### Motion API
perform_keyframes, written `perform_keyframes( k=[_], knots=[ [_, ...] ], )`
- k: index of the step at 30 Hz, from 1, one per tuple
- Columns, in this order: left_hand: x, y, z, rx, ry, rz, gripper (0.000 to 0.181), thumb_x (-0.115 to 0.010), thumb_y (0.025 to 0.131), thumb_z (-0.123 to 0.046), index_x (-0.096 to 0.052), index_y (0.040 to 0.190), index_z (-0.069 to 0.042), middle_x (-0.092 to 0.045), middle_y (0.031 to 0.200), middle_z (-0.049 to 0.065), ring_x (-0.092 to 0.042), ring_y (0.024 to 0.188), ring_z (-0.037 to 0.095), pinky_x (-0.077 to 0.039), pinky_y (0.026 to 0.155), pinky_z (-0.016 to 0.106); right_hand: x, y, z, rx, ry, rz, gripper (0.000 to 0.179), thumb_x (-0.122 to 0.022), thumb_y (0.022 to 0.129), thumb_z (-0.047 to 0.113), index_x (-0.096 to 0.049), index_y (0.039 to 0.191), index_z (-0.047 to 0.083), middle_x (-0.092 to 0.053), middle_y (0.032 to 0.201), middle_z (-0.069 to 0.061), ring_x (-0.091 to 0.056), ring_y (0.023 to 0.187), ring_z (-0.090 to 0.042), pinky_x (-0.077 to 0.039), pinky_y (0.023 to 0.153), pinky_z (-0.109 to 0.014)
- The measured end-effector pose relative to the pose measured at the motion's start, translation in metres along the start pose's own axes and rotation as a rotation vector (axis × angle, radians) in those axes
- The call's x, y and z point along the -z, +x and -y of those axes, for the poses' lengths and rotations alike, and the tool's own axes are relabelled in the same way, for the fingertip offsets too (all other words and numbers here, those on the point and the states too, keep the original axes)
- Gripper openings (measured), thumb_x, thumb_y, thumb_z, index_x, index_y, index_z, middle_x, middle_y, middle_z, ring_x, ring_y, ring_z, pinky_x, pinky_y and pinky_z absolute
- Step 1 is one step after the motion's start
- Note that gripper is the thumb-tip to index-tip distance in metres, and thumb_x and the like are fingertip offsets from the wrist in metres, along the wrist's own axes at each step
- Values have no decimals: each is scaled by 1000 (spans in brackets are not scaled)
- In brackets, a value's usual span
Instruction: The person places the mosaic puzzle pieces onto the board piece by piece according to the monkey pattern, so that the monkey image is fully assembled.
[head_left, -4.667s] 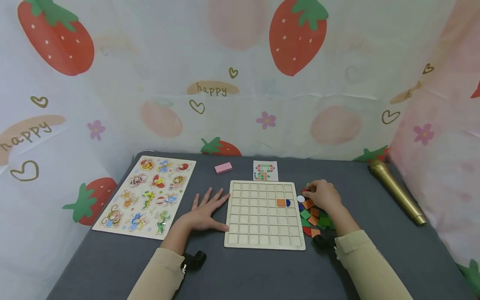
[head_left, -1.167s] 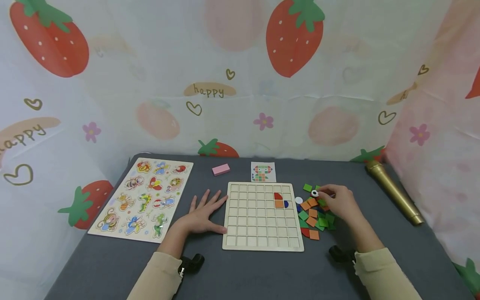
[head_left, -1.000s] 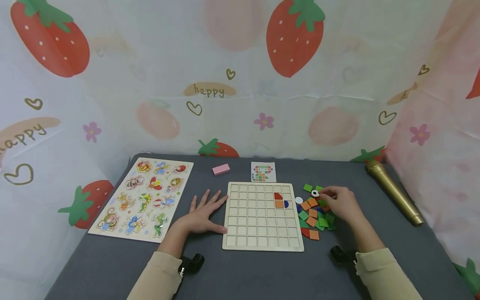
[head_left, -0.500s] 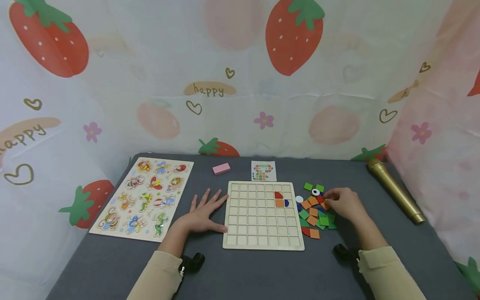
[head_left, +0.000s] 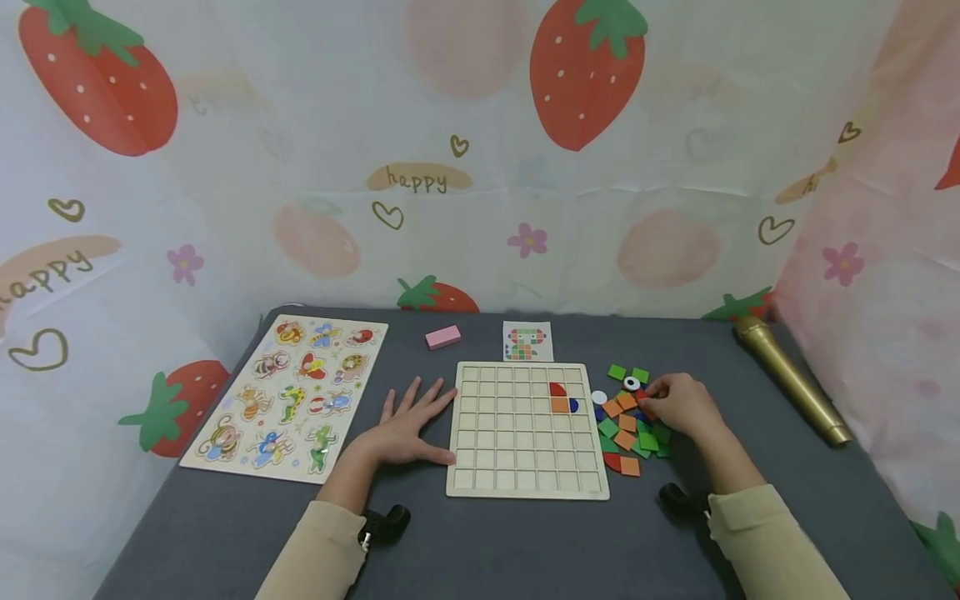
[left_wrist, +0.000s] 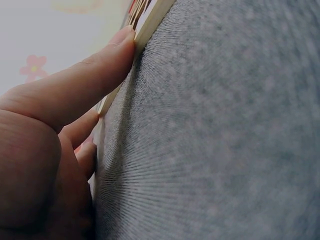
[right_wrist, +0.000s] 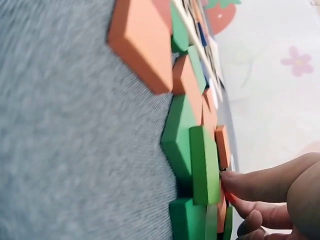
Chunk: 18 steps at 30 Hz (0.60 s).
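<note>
My left hand [head_left: 401,433] lies spread on the table, its thumb and a fingertip touching the left edge of the wooden grid board [head_left: 517,433]. On the board sit a red rounded tile [head_left: 557,389], an orange square tile [head_left: 559,405] and a blue half-round tile [head_left: 573,406]. To the right of it my right hand [head_left: 684,408] reaches into a pile of loose tiles, pinching a red tile [right_wrist: 230,196] between thumb and finger. That tile's outline is mostly hidden by the fingers. A green tile [right_wrist: 204,165] leans close by the thumb in the right wrist view.
A small pattern card [head_left: 527,342] lies behind the board, with a pink block [head_left: 443,337] to its left. At the left is a puzzle board with insect pictures [head_left: 300,379]. A gold cylinder [head_left: 791,381] lies at the right edge, near the curtain [head_left: 675,125].
The red rounded tile has come onto the board above the orange one. Two green tiles and a black-and-white disc now show at the pile's far side. My left hand stays put.
</note>
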<state>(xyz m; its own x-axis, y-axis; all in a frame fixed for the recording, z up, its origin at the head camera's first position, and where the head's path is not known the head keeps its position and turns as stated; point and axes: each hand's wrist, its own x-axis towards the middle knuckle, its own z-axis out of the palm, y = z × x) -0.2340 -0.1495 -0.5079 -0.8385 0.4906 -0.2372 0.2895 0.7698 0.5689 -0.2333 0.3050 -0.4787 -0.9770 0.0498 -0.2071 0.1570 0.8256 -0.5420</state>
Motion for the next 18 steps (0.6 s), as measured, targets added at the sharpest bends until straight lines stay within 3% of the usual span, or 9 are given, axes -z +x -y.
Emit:
perform_keyframes(
  k=[5,12,18],
  knots=[
    [0,0,0,4,9,2,108,-77,77,-63,-19,162,-34,-5,171,-2,16,156,31,18,119,62,2,0,0,3,46,16,22,-69,95,20,-64,103,-1,-65,97,-16,-58,82,-26,-48,66,-34],
    [1,-2,-1,2,-6,6,108,-78,77,-61,-20,163,-31,-6,172,2,15,156,34,17,118,64,6,-4,2,56,84,-21,19,-67,97,19,-60,103,2,-68,103,-18,-62,85,-26,-50,67,-34],
    [0,-1,-1,-6,0,-5,107,-78,77,-62,-21,162,-31,-7,171,1,14,156,33,17,118,64,8,-9,10,91,165,14,23,-65,100,20,-60,108,0,-74,98,-16,-70,77,-21,-56,67,-34]
  ],
)
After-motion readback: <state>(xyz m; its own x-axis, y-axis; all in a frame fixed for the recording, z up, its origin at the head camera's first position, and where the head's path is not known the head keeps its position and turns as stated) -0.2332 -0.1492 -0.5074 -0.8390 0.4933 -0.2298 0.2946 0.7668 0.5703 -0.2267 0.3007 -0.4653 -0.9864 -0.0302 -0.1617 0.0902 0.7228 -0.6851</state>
